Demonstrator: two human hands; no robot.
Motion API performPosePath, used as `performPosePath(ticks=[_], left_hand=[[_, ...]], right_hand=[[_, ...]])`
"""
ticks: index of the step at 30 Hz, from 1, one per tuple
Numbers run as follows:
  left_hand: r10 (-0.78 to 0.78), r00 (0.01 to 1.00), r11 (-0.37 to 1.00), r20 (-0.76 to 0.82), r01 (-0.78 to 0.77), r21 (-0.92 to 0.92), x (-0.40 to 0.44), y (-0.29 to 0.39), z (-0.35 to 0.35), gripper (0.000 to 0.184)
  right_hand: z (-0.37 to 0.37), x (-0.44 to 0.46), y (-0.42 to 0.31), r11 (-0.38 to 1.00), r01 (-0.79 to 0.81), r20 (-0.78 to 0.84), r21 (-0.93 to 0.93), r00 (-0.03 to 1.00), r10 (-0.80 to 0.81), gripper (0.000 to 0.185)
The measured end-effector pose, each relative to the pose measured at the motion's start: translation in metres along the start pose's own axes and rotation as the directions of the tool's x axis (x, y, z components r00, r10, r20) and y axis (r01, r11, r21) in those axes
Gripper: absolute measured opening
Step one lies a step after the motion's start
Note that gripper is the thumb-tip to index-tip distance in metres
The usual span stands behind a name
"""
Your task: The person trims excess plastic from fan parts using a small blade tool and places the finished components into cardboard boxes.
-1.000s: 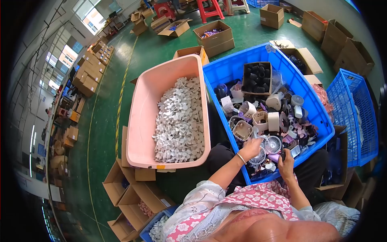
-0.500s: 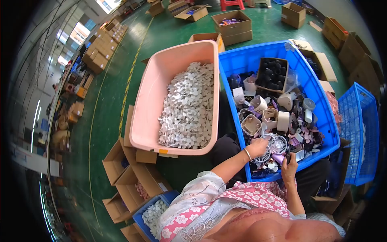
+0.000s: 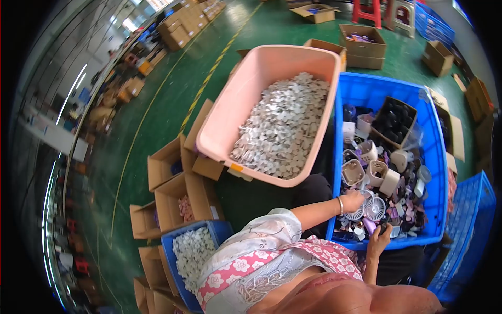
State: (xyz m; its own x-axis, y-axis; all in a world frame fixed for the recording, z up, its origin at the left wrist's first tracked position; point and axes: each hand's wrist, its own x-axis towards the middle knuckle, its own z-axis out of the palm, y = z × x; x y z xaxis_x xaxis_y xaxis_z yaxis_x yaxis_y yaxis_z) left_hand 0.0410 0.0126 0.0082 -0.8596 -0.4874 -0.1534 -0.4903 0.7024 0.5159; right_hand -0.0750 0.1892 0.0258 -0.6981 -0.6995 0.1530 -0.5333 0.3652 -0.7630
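Note:
My left hand (image 3: 353,202), with a bracelet on its wrist, is closed at the edge of a white round fan grille (image 3: 356,211). A second slatted grille (image 3: 375,208) lies right beside it. My right hand (image 3: 379,239) is wrapped round a small black object (image 3: 384,228), whose kind I cannot make out. Between the hands is a purple plastic piece (image 3: 369,225). Both hands are over the near end of a blue crate (image 3: 442,209). Inside it lie mixed plastic parts, white square housings (image 3: 390,182) and a carton of black pieces (image 3: 396,121).
A pink tub (image 3: 222,123) of small white parts stands left of the crate. A blue bin (image 3: 222,228) with white pieces sits nearer my body, among open cartons (image 3: 175,196). Another blue crate (image 3: 465,235) is at the right; stools (image 3: 367,13) stand behind.
The view has turned, so the tub and crate appear further right and more of the blue bin shows. Both hands stay at the same grilles; the black object is still in my right hand.

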Motion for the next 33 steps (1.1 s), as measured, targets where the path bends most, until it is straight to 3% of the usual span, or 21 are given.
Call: performPosePath(ticks=[1, 3, 4, 5, 8, 15, 17, 19, 20, 24, 26, 27, 28, 33], left_hand=[[0.034, 0.999, 0.999, -0.025, -0.034, 0.007, 0.004, -0.008, 0.012, 0.053], [0.068, 0.996, 0.997, -0.052, -0.066, 0.036, 0.009, -0.016, 0.025, 0.055], [0.089, 0.988, 0.996, -0.123, -0.085, 0.037, 0.008, -0.017, 0.03, 0.044], [0.079, 0.988, 0.997, -0.13, -0.076, 0.028, 0.008, -0.018, 0.033, 0.044], [0.056, 0.997, 0.998, -0.054, -0.054, 0.037, 0.004, -0.006, 0.013, 0.017], [0.043, 0.985, 0.991, -0.169, -0.063, -0.117, 0.018, 0.001, 0.018, 0.016], [0.027, 0.989, 0.99, -0.146, -0.047, -0.131, 0.017, 0.002, 0.021, 0.019], [0.045, 0.99, 0.988, -0.131, -0.064, -0.144, 0.012, 0.004, 0.017, 0.02], [0.035, 0.994, 0.99, -0.1, -0.048, -0.13, 0.01, 0.006, 0.014, 0.02], [0.066, 0.995, 0.989, -0.072, -0.074, -0.127, 0.006, 0.008, 0.011, 0.019], [0.094, 0.994, 0.985, -0.057, -0.101, -0.137, 0.01, 0.009, 0.01, 0.018], [0.111, 0.991, 0.983, -0.068, -0.12, -0.142, 0.01, 0.01, 0.008, 0.02], [0.088, 0.996, 0.986, -0.029, -0.092, -0.142, 0.013, 0.012, 0.007, 0.02], [0.107, 0.982, 0.985, -0.153, -0.126, -0.119, 0.011, 0.012, 0.022, 0.015]], right_hand=[[0.001, 0.0, 0.0, 1.0, -0.002, -0.004, -0.014, 1.0, 0.002, 0.017], [0.0, 0.0, -0.003, 1.0, 0.02, 0.018, -0.015, 1.0, -0.02, 0.018], [0.0, 0.001, -0.005, 1.0, -0.013, 0.033, -0.008, 0.999, 0.014, 0.018], [-0.002, 0.001, -0.006, 0.999, -0.049, 0.046, -0.006, 0.998, 0.049, 0.018], [-0.001, 0.0, -0.005, 1.0, -0.015, 0.02, 0.011, 1.0, 0.015, 0.019], [-0.001, 0.002, -0.009, 0.997, 0.082, -0.011, -0.005, 0.997, -0.082, 0.015], [-0.004, 0.002, -0.017, 0.998, 0.057, -0.013, -0.01, 0.998, -0.057, 0.014], [-0.007, 0.002, -0.019, 0.972, -0.231, 0.12, 0.046, 0.967, 0.225, 0.016], [-0.003, 0.001, -0.014, 1.0, -0.005, 0.008, 0.001, 1.0, 0.005, 0.014], [-0.001, 0.001, -0.008, 0.993, -0.09, 0.037, 0.075, 0.995, 0.088, 0.013], [0.009, -0.001, 0.028, 1.0, 0.015, -0.039, -0.007, 0.999, -0.015, 0.012], [0.004, 0.0, 0.008, 0.993, 0.089, -0.069, -0.083, 0.993, -0.095, 0.013], [0.002, 0.0, 0.002, 1.0, 0.012, -0.043, -0.029, 0.999, -0.013, 0.015], [0.001, 0.0, -0.004, 1.0, 0.009, -0.062, 0.02, 0.998, -0.008, 0.015]])
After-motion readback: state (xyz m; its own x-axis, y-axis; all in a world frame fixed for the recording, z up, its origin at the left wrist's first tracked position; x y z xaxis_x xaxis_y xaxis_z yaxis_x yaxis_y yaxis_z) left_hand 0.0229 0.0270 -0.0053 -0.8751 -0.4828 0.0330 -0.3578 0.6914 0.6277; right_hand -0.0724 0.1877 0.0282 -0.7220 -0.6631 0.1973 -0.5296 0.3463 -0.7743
